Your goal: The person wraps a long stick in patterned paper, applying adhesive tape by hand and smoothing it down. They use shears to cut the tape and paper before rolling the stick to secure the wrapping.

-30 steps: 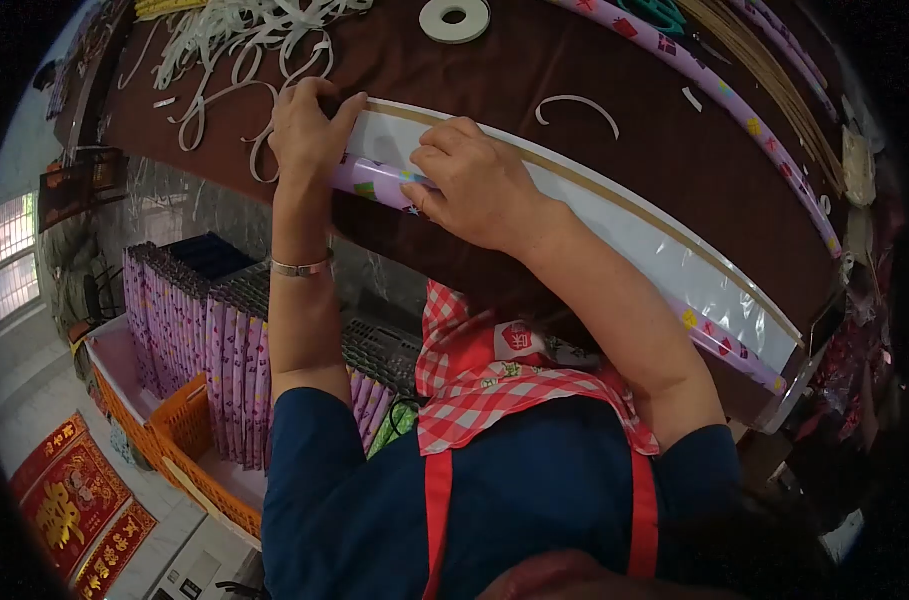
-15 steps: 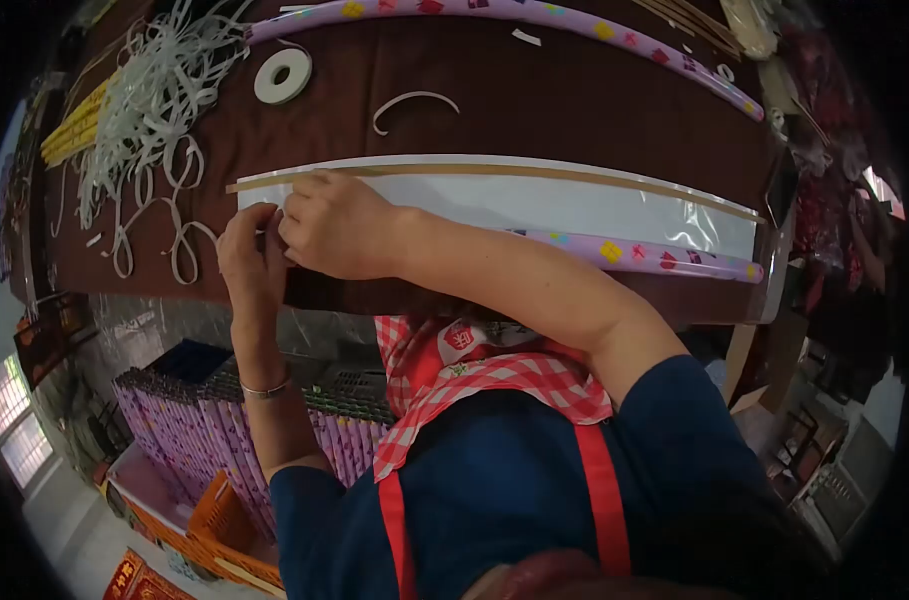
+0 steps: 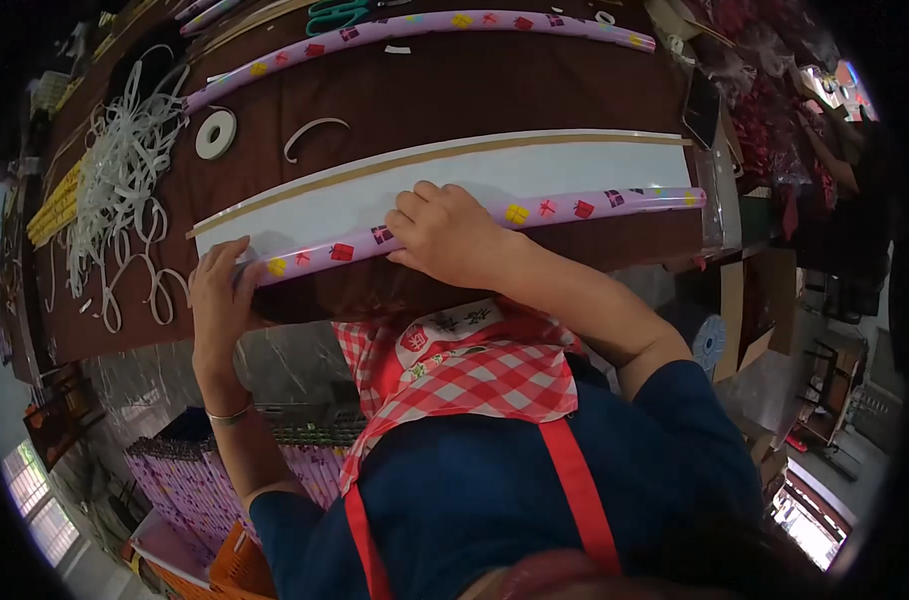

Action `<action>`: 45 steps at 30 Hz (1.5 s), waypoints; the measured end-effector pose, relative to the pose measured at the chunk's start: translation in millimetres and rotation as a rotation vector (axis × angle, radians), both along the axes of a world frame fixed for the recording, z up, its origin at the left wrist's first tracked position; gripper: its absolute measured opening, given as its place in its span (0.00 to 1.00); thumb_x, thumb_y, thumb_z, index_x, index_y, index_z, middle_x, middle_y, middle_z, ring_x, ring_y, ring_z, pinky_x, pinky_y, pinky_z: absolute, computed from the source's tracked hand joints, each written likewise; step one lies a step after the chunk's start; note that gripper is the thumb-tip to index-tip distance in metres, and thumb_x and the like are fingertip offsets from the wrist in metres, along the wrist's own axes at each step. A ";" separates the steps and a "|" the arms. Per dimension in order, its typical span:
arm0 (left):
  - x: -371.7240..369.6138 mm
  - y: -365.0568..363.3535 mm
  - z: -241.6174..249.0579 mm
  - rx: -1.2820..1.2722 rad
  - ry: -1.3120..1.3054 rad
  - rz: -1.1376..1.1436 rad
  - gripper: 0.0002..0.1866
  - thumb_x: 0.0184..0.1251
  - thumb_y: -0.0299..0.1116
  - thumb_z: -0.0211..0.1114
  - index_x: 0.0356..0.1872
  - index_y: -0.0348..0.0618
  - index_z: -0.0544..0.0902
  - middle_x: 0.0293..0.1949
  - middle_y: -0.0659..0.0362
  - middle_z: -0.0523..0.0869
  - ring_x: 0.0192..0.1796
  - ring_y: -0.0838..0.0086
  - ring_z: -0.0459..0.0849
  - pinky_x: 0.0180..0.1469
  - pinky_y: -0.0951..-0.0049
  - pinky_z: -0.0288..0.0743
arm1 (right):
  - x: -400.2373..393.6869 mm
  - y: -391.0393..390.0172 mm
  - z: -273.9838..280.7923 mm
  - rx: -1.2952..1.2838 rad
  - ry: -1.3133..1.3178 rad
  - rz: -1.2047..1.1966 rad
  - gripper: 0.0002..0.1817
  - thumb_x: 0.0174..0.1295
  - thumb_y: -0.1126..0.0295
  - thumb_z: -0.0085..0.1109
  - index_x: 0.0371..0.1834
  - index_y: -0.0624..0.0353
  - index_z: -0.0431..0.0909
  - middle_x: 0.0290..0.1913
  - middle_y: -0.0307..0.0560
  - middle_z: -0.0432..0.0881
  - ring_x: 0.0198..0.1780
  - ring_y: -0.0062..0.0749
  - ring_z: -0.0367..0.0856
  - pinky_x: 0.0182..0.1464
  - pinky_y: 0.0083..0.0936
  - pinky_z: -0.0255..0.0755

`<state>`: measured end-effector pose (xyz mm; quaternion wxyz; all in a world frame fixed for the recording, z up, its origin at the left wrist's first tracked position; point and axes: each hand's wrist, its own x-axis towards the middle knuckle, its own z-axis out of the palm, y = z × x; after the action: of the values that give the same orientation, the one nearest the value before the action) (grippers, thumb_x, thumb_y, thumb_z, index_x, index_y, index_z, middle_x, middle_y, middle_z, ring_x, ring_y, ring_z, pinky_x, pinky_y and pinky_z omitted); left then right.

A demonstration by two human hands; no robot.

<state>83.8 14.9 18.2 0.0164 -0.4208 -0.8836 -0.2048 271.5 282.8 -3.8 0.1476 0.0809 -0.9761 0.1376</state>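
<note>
A roll of purple wrapping paper printed with colourful gifts (image 3: 339, 252) lies along the near side of the table. Its unrolled white underside (image 3: 364, 190) spreads away from me, with a tan strip (image 3: 414, 160) running near its far edge. My left hand (image 3: 222, 297) grips the roll's left end, fingers on the far side and thumb on the near side. Around the middle of the roll, my right hand (image 3: 449, 235) is curled over the top with its thumb below. Both hands are closed on the paper roll.
Beyond the sheet lie a white tape roll (image 3: 216, 134), a curled white strip (image 3: 314, 130) and another purple roll (image 3: 374, 38). Green-handled scissors (image 3: 336, 15) sit at the back. Tangled white strips (image 3: 129, 150) heap at the left. Below the table stand many purple rolls (image 3: 189, 485).
My right hand has gone from the tan strip's left end to the middle of the roll. My left hand now holds the roll's left end. The camera view has shifted.
</note>
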 end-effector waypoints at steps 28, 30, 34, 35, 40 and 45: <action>18.0 29.0 24.0 -0.357 0.026 -0.057 0.11 0.48 0.29 0.70 0.30 0.44 0.75 0.32 0.54 0.79 0.38 0.51 0.81 0.40 0.53 0.74 | -7.8 47.7 12.3 0.153 -0.051 -0.080 0.09 0.51 0.72 0.62 0.37 0.59 0.78 0.31 0.51 0.85 0.35 0.46 0.87 0.37 0.40 0.80; 17.4 32.3 22.5 -0.301 0.221 -0.004 0.11 0.47 0.29 0.69 0.30 0.44 0.75 0.32 0.54 0.79 0.38 0.52 0.81 0.39 0.54 0.74 | -8.8 48.8 11.7 0.149 -0.051 -0.099 0.10 0.51 0.71 0.63 0.37 0.59 0.78 0.32 0.51 0.85 0.35 0.47 0.87 0.37 0.40 0.80; 17.9 29.1 8.5 -0.159 0.504 0.036 0.11 0.47 0.28 0.69 0.29 0.45 0.74 0.31 0.56 0.80 0.37 0.57 0.82 0.38 0.56 0.74 | -13.4 54.5 23.8 0.097 -0.240 -0.052 0.16 0.47 0.69 0.70 0.37 0.58 0.76 0.35 0.50 0.85 0.39 0.47 0.86 0.40 0.40 0.79; 18.6 27.7 9.9 -0.189 0.433 0.039 0.10 0.49 0.27 0.68 0.32 0.44 0.76 0.33 0.54 0.79 0.38 0.52 0.81 0.38 0.55 0.73 | -15.0 55.2 20.3 0.092 -0.229 -0.063 0.15 0.47 0.69 0.69 0.37 0.58 0.76 0.35 0.51 0.84 0.38 0.47 0.85 0.40 0.40 0.79; 10.6 29.7 3.9 -0.206 0.384 0.073 0.07 0.49 0.27 0.65 0.28 0.46 0.76 0.30 0.56 0.80 0.37 0.57 0.81 0.39 0.57 0.73 | -16.3 50.0 13.9 0.166 -0.165 -0.112 0.13 0.50 0.69 0.67 0.38 0.58 0.76 0.35 0.52 0.85 0.39 0.47 0.86 0.40 0.41 0.79; 3.8 28.0 -1.3 -0.151 0.564 0.087 0.05 0.50 0.27 0.63 0.26 0.47 0.75 0.29 0.59 0.79 0.35 0.60 0.81 0.39 0.59 0.74 | -17.6 47.0 29.6 0.134 -0.326 -0.035 0.12 0.53 0.69 0.64 0.39 0.59 0.77 0.33 0.53 0.85 0.36 0.48 0.86 0.39 0.41 0.79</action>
<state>87.6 42.9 16.9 0.2387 -0.4230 -0.8740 -0.0127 253.9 329.8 25.8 -0.0158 0.0502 -0.9953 0.0810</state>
